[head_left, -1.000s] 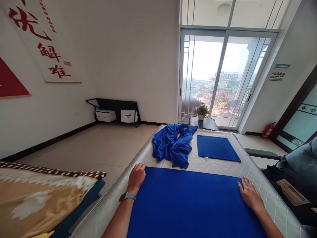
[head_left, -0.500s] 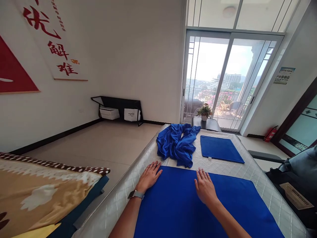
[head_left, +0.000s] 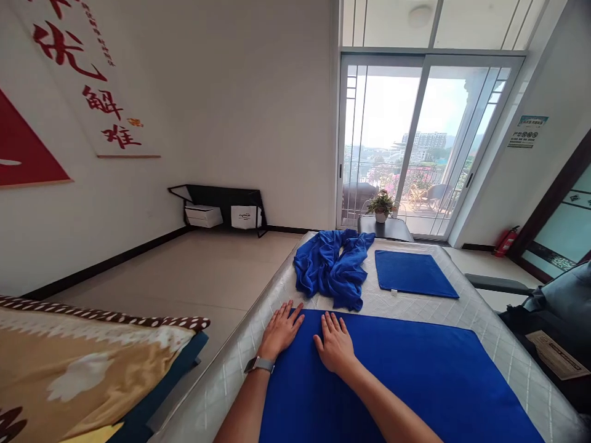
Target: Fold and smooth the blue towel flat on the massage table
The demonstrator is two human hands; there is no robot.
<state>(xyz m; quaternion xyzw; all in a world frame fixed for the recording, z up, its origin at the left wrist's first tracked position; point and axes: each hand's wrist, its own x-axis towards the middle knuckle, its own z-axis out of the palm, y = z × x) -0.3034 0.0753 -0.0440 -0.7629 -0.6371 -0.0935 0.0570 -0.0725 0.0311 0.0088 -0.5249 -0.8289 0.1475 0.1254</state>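
Note:
A large blue cloth point(head_left: 415, 369) lies spread flat on the white quilted mattress point(head_left: 221, 375), its near part running out of view. My left hand point(head_left: 281, 331) rests open at the cloth's far left corner, fingers pointing away from me; a watch is on that wrist. Close by on its right, my right hand point(head_left: 335, 344) lies flat and open on the cloth near the far edge. Beyond my hands is a crumpled blue cloth point(head_left: 330, 267). To the right of that heap, a smaller folded blue cloth point(head_left: 413, 272) with a white tag lies flat.
A patterned tan blanket point(head_left: 138, 369) is at the left. Behind the mattress, a potted plant point(head_left: 381, 206) stands on a dark seat before the sliding glass door point(head_left: 383, 141). A dark bag point(head_left: 554, 320) sits at the right, and a fire extinguisher point(head_left: 506, 241) by the wall.
My right hand has slid left along the far edge of the flat cloth, closer to my left hand. The left hand stays at the corner. The view has shifted slightly.

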